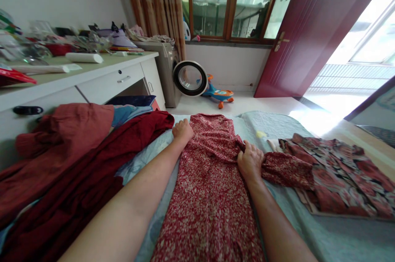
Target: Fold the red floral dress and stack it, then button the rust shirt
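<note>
A long red dress with a pale speckled print [212, 196] lies lengthwise in front of me on a light blue bed sheet [339, 241]. At its upper left edge, my left hand [182, 130] is closed with curled fingers on the fabric; the exact pinch is hidden. My right hand [250, 159] grips the cloth at the dress's right side, where the sleeve begins. From under that hand the sleeve [286, 169] stretches right, its end reaching onto a folded floral garment [345, 179]. Creases run across the dress between my hands.
Dark red clothing [123, 147] and a rust-coloured garment [70, 130] are heaped at left. Behind them stands a white desk [117, 77] with cluttered top. A washing machine's round door [190, 78] hangs open near a blue ride-on toy [219, 94]. The maroon door [290, 31] is ajar.
</note>
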`<act>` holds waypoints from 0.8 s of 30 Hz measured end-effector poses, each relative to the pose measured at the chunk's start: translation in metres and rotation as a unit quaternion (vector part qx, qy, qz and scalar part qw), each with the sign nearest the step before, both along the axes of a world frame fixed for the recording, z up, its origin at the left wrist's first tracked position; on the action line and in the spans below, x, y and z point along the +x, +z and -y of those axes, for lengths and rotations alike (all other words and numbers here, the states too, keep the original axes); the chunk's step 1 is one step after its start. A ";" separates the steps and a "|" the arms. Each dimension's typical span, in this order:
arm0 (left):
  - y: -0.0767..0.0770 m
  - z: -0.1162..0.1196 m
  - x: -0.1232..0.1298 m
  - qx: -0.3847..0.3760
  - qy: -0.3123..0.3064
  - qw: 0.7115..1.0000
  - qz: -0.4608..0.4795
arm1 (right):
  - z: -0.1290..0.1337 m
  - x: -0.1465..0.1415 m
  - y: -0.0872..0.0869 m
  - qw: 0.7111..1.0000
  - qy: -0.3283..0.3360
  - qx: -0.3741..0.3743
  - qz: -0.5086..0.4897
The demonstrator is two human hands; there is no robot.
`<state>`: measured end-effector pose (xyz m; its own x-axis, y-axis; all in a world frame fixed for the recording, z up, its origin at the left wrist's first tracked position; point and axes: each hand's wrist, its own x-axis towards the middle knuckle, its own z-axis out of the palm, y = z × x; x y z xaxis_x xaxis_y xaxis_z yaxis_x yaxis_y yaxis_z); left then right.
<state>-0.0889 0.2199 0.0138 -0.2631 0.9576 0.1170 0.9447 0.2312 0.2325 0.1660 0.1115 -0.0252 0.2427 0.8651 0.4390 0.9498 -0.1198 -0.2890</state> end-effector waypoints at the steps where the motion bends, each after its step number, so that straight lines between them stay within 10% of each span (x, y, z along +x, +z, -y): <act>1: 0.002 -0.006 -0.001 0.003 0.000 1.000 0.013 | 0.000 0.000 0.000 1.000 -0.001 -0.002 0.000; 9: -0.009 -0.046 -0.009 -0.033 0.044 0.996 0.067 | 0.000 0.000 0.000 1.000 0.002 -0.010 -0.017; 18: -0.019 -0.040 -0.007 0.074 0.034 0.996 0.020 | 0.000 0.000 0.000 1.000 -0.004 -0.014 -0.023; 24: -0.018 -0.033 -0.007 0.057 -0.210 0.976 -0.029 | 0.000 -0.002 0.002 1.000 -0.002 -0.016 -0.025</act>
<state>-0.0959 0.2533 -0.0045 0.1604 0.9594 0.2321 0.9629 -0.2038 0.1768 0.1644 0.1114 -0.0228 0.2679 0.8770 0.3988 0.9334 -0.1336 -0.3331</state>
